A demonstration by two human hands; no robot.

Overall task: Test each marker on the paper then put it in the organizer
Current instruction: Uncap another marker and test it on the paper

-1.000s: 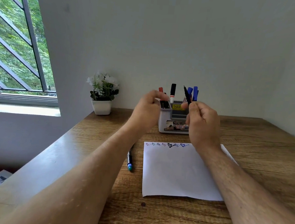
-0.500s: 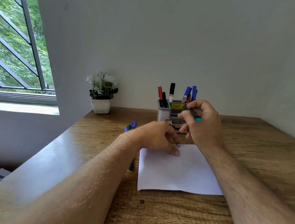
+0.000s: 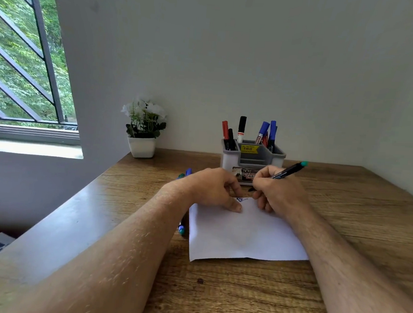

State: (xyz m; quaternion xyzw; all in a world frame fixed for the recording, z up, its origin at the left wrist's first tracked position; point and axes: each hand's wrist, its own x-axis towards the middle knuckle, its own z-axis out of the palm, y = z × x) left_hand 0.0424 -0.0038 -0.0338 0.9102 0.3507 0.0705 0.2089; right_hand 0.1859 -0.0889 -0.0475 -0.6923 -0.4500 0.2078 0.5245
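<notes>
Paper lies flat on the wooden bench, in front of the organizer full of markers. The left hand presses down on the paper's far edge with loosely bent fingers. The right hand grips a black marker, tip near the paper's far edge.

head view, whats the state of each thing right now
right hand: grips the black marker
black marker: tilted, tip down near the paper's far edge
left hand: fingers curled, resting on the paper
paper: flat on the table, scribbles at the far edge
organizer: upright, red, black and blue markers standing in it
marker by the paper: lying on the table
</notes>
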